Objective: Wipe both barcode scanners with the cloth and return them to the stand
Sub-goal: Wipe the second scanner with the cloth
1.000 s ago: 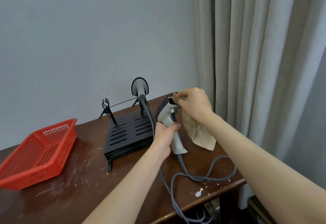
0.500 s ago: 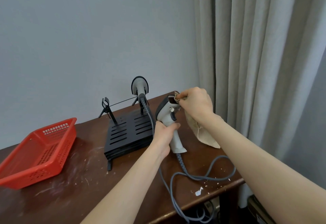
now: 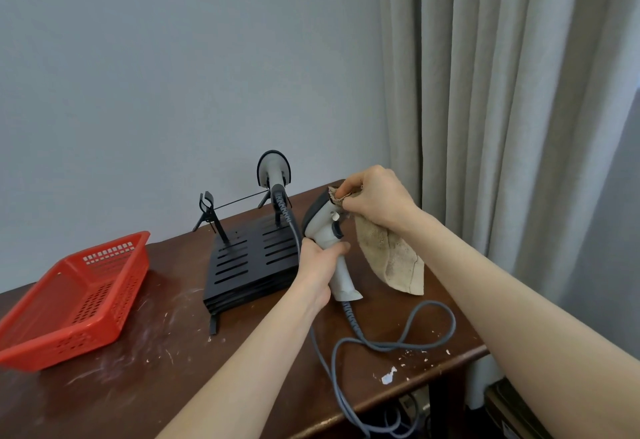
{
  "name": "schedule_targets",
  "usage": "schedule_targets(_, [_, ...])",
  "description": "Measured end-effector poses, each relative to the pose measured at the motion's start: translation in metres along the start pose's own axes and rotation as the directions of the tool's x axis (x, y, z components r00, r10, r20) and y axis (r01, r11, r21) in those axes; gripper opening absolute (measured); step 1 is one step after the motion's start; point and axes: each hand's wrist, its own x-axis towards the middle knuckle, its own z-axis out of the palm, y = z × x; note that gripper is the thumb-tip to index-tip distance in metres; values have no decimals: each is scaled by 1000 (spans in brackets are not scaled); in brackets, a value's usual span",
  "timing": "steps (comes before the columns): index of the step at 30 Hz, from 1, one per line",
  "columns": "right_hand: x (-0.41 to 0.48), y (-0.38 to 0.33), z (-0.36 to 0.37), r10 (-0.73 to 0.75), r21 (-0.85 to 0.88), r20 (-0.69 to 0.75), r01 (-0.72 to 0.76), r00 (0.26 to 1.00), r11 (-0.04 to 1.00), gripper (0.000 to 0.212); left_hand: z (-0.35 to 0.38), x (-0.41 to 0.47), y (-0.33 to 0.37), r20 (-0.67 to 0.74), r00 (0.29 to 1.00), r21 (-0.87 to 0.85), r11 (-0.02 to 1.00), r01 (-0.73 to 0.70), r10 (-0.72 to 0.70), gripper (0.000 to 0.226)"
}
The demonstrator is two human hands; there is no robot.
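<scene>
Soft even daylight, faint shadows, sharp focus, wide-angle bending at edges

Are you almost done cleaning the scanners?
About midway, it seems. One scanner sits on the stand; whether it was wiped can't be told. The left hand grips the other scanner while the right hand presses the cloth on its head. Left: returning it to the stand.

Two scanners [image 3: 321, 227] [image 3: 273, 171], one cloth [image 3: 389, 257], one stand [image 3: 249, 260], one red basket [image 3: 116, 303] and two hands [image 3: 316, 267] [image 3: 376, 200].
</scene>
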Motion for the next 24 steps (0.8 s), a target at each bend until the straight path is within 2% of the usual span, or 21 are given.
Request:
schedule_targets(7, [0,6,-3,18,-331,-25,-26,1000,943,24,0,0,-1,2,1000,36,999,6,-6,43])
schedule_targets(10, [3,12,-2,64,-415,-106,-103,992,904,26,0,-1,0,16,1000,22,1000,2,-3,44])
schedule_targets(12, [3,19,-2,109,-364,-165,-163,980,917,29,-2,-1,2,20,1000,-8,1000,4,-4,43])
schedule_targets(13, [2,22,-2,125,-279,-172,-170,977,945,29,-2,0,4,18,1000,-12,1000,3,-3,42])
schedule_targets(15, [0,23,-1,94,-61,-152,-105,984,993,26,-4,1,5,12,1000,-14,1000,5,-5,43])
schedule_targets(17, [-3,16,3,5,34,-82,-2,997,999,24,-3,0,5,9,1000,-15,1000,13,-12,43])
schedule_targets(19, [-4,13,7,-60,-36,-31,59,998,998,26,-2,-1,4,4,1000,-14,1000,26,-26,43])
schedule_targets(20, [-4,13,7,-58,-125,-22,55,998,991,28,-2,-1,3,2,1000,-13,999,29,-29,43])
schedule_targets(22, [-3,16,3,5,-321,-48,-20,999,947,29,-3,-2,3,7,1000,-11,1000,24,-24,42])
schedule_targets(24, [-3,18,-2,66,-356,-122,-106,990,929,30,-5,-2,4,6,1000,-22,1000,15,-14,40])
